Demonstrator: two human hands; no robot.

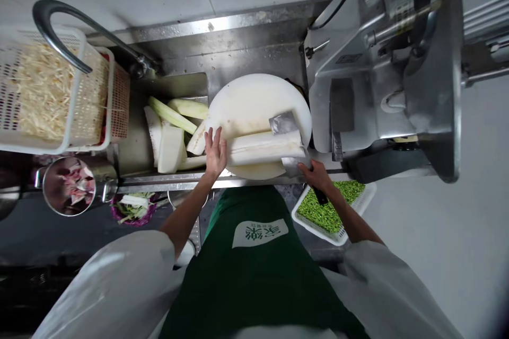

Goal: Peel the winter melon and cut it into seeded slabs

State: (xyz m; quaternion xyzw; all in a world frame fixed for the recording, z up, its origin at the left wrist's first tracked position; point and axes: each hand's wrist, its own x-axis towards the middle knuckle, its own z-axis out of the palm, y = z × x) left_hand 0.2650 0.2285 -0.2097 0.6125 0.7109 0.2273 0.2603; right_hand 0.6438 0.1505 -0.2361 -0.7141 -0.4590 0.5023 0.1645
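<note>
A long, pale peeled vegetable piece, which looks like winter melon, lies lengthwise on a round white cutting board. My left hand is at its left end, fingers stretched upward and a little apart, thumb side against the piece. At the other end, my right hand is closed around a cleaver with a black handle. The cleaver's metal shows on both sides of the piece's right end; whether it has cut in, I cannot tell. More pale peeled pieces lie in the sink beside the board.
A metal slicing machine stands on the right. Chopped greens fill a white basket below the counter. On the left are white baskets of pale shreds, a curved faucet and a metal pot holding pinkish pieces.
</note>
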